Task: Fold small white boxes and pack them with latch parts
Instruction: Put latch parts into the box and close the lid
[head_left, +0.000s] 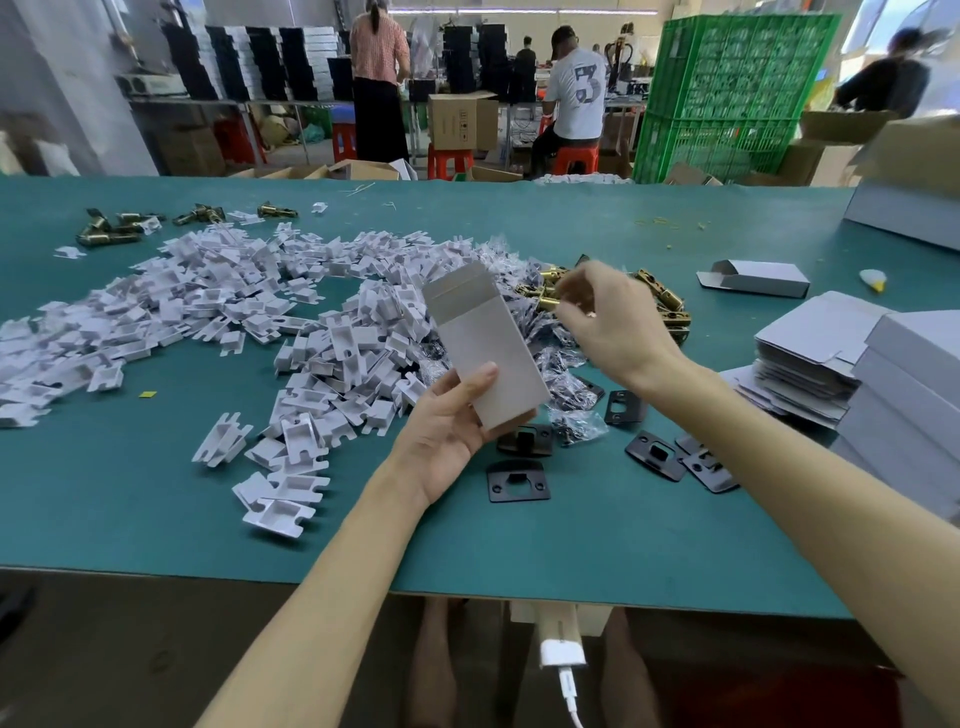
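Note:
My left hand (451, 427) grips the bottom of a small white box (483, 347), held upright and tilted above the green table (156, 499), its top flap open. My right hand (605, 317) hovers to the box's right over a pile of brass latch parts (660, 301), fingers curled in a pinch; whether it holds anything is unclear. Black strike plates (518, 480) lie on the table below the box. Small plastic bags of parts (566, 358) sit behind my right wrist.
A wide heap of white plastic inserts (218, 312) covers the table's left and middle. Flat box blanks (810, 358) and stacked white boxes (914, 395) stand at right. One folded box (758, 279) lies beyond. More brass latches (111, 228) lie far left. People work in the background.

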